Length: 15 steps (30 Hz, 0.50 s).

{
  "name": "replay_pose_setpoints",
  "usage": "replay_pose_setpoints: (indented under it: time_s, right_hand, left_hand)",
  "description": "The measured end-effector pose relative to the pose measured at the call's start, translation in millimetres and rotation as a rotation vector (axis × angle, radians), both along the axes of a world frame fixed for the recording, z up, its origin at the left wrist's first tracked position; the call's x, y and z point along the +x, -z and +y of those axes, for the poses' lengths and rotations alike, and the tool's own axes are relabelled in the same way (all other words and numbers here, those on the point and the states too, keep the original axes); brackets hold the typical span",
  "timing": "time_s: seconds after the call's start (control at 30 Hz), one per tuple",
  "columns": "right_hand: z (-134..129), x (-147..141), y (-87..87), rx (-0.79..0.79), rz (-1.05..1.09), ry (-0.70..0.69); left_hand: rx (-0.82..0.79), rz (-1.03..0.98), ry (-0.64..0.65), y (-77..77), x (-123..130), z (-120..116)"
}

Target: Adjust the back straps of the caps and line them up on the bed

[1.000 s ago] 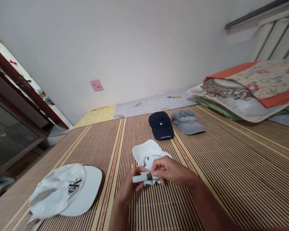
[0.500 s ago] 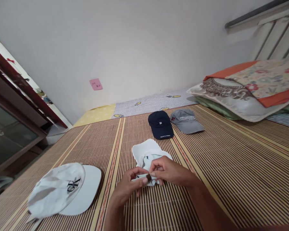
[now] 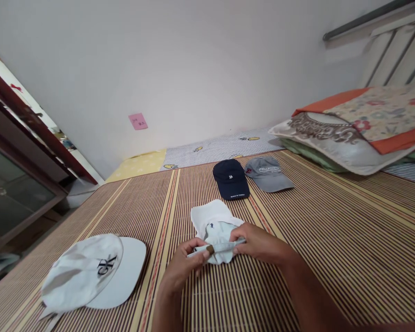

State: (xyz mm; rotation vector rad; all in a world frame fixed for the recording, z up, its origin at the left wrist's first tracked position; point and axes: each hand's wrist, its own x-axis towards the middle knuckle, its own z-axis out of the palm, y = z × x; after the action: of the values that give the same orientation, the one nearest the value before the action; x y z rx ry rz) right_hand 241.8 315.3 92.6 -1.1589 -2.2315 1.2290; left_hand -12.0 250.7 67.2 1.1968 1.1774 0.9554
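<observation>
A white baseball cap (image 3: 211,215) lies on the striped mat with its brim pointing away from me and its inside facing up. Its back strap (image 3: 224,247) stretches between my two hands. My left hand (image 3: 186,263) pinches the strap's left part, thumb beside a small brown-gold buckle (image 3: 210,249). On the other side, my right hand (image 3: 259,244) grips the strap's right part between thumb and fingers. A small dark logo shows inside the crown's folds.
To the left lies a larger white cap (image 3: 86,272) with black letters. Farther back, a navy cap (image 3: 230,177) touches a grey cap (image 3: 268,174). Pillows (image 3: 349,133) are piled at the right by the wall. The mat (image 3: 332,221) covers the bed.
My right hand has slid right, away from the buckle, so the strap now shows between the hands. My left hand keeps its hold near the buckle.
</observation>
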Motion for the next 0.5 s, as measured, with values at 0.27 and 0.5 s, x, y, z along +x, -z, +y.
replay_pose_setpoints:
  time_s: [0.27, 0.5]
  right_hand:
    - [1.1, 6.1, -3.5, -0.071, 0.117, -0.022]
    - [3.5, 13.5, -1.4, -0.075, 0.198, -0.065]
  left_hand:
    - [-0.033, 0.045, 0.068, -2.4, -0.7, -1.1]
    - [-0.047, -0.004, 0.097, -2.6, -0.1, -3.0]
